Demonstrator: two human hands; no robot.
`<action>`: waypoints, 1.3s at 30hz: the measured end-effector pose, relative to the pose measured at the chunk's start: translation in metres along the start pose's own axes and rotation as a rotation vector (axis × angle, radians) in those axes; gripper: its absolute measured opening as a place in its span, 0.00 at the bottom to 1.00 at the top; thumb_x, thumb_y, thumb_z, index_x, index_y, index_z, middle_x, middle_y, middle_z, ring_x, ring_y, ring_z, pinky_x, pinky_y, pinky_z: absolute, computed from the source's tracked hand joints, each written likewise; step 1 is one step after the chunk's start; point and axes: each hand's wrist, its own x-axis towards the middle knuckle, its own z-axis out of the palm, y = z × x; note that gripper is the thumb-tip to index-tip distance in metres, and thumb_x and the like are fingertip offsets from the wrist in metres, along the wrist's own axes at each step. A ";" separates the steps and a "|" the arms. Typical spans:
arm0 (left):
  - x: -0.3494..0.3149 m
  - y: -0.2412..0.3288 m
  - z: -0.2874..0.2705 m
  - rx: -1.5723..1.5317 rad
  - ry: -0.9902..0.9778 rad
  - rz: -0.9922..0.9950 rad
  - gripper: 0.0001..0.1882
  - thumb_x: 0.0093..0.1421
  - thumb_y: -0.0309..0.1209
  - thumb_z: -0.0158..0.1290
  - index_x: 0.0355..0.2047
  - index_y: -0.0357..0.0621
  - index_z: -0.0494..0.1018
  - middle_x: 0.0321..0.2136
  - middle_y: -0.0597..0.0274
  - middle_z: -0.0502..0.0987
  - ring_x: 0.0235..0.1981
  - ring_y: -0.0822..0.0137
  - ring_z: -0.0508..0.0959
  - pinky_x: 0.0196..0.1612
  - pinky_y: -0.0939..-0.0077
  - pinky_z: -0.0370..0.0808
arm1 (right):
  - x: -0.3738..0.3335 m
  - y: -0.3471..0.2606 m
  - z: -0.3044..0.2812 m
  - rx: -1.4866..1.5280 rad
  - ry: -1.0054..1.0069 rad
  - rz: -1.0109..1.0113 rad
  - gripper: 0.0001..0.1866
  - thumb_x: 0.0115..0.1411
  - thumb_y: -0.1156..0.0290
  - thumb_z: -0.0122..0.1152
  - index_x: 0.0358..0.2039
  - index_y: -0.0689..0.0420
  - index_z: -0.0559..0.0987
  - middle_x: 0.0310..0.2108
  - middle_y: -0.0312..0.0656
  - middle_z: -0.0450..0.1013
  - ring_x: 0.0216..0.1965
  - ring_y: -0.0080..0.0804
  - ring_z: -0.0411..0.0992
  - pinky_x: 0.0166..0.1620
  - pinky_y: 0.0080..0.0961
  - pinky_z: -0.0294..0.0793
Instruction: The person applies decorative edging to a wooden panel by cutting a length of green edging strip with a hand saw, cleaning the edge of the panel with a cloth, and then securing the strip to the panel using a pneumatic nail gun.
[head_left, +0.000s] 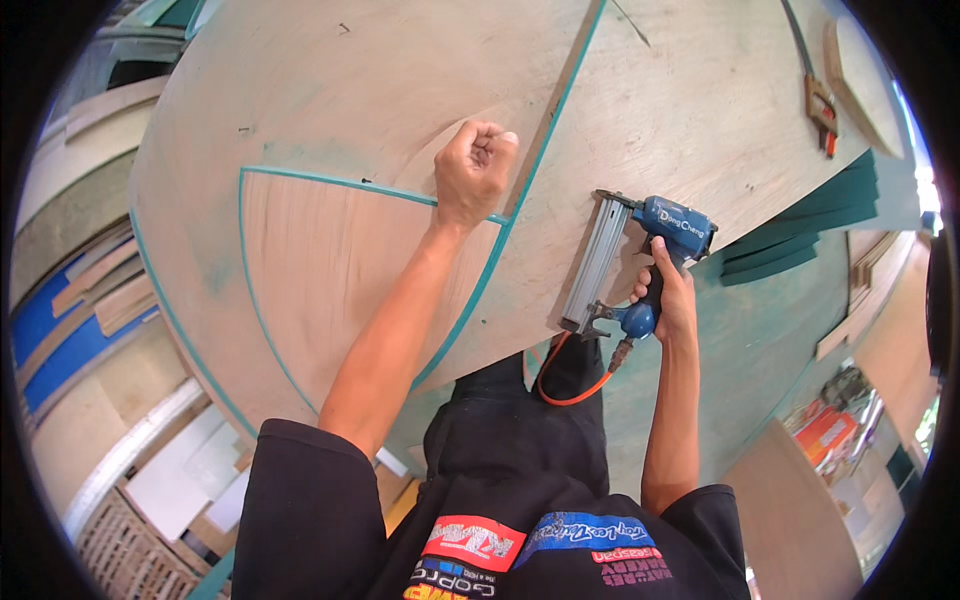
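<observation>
My left hand [475, 168] is curled into a fist, with nothing showing between its fingers. It is over the wooden panel [660, 120], near where the thin teal strips [340, 182] meet. My right hand [668, 295] grips the black handle of a blue nail gun [678, 228], with the index finger up by its trigger. The gun's long silver magazine [596, 262] lies over the panel's near edge. An orange air hose [575, 402] runs from the handle's base and bends toward my legs. The strips outline a curved, panel-shaped section to the left of the gun.
A handsaw [818, 95] lies at the panel's far right, beside a curved wooden piece [862, 85]. Dark green sheets [800, 225] stick out under the right edge. Small nails [366, 181] stand in the panel. Stacked boards [100, 280] are on the left.
</observation>
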 end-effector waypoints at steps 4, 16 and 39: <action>-0.025 0.001 -0.035 -0.113 0.342 -0.065 0.14 0.69 0.36 0.53 0.36 0.36 0.78 0.29 0.66 0.79 0.31 0.76 0.74 0.35 0.80 0.72 | 0.015 -0.043 -0.014 -0.232 0.061 -0.138 0.20 0.61 0.52 0.71 0.37 0.56 0.78 0.21 0.35 0.71 0.18 0.23 0.69 0.21 0.23 0.71; -0.168 -0.034 -0.148 0.674 0.409 -0.030 0.14 0.65 0.34 0.55 0.45 0.37 0.73 0.35 0.55 0.72 0.38 0.59 0.71 0.42 0.63 0.71 | 0.046 -0.053 -0.038 -0.251 0.112 -0.170 0.23 0.62 0.47 0.67 0.30 0.53 0.71 0.15 0.33 0.65 0.14 0.23 0.64 0.18 0.22 0.65; -0.160 -0.029 -0.140 0.945 0.495 -0.160 0.14 0.63 0.37 0.54 0.42 0.40 0.70 0.34 0.52 0.72 0.36 0.52 0.71 0.42 0.57 0.69 | 0.047 -0.057 -0.042 -0.174 -0.039 -0.115 0.22 0.65 0.50 0.66 0.37 0.58 0.74 0.17 0.38 0.69 0.16 0.29 0.68 0.20 0.27 0.69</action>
